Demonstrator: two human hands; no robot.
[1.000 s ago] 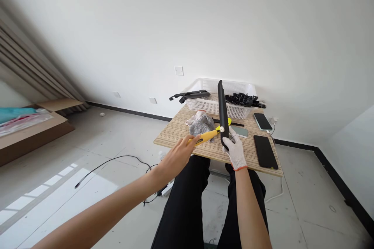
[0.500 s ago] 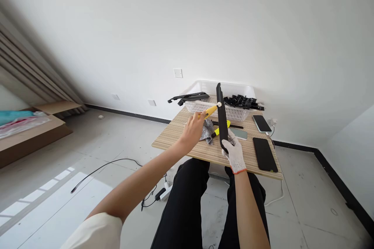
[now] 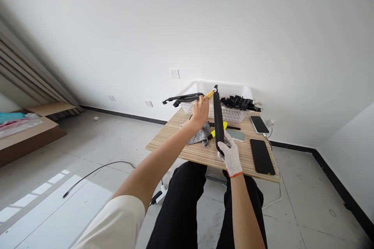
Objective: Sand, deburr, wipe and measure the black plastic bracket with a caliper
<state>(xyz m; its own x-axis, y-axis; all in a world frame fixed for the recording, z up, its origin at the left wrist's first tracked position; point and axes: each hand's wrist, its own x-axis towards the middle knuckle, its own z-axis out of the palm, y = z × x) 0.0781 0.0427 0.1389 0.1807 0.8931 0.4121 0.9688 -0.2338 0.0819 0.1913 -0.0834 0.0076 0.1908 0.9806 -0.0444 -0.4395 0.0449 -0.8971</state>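
Note:
My left hand (image 3: 200,112), bare, is closed on a yellow tool (image 3: 210,94) with a round whitish tip. That tip touches or nearly touches the upper end of a long black part (image 3: 218,122). In a white glove with an orange cuff, my right hand (image 3: 230,153) grips the lower end of this part and holds it raised over the striped wooden table (image 3: 163,140). Under and beside the part lie a yellow-and-black tool (image 3: 224,125) and a grey cloth (image 3: 200,137).
A white basket (image 3: 230,115) at the back holds black clips (image 3: 238,102) and long black parts (image 3: 182,99). Two phones (image 3: 262,156) (image 3: 259,124) lie at the right, a grey-green flat piece (image 3: 236,135) beside them. A black cable (image 3: 96,169) lies on the floor.
My left hand has moved up and away with the yellow tool, whose tip went from the side of the black part to near its top end. The view has shifted slightly.

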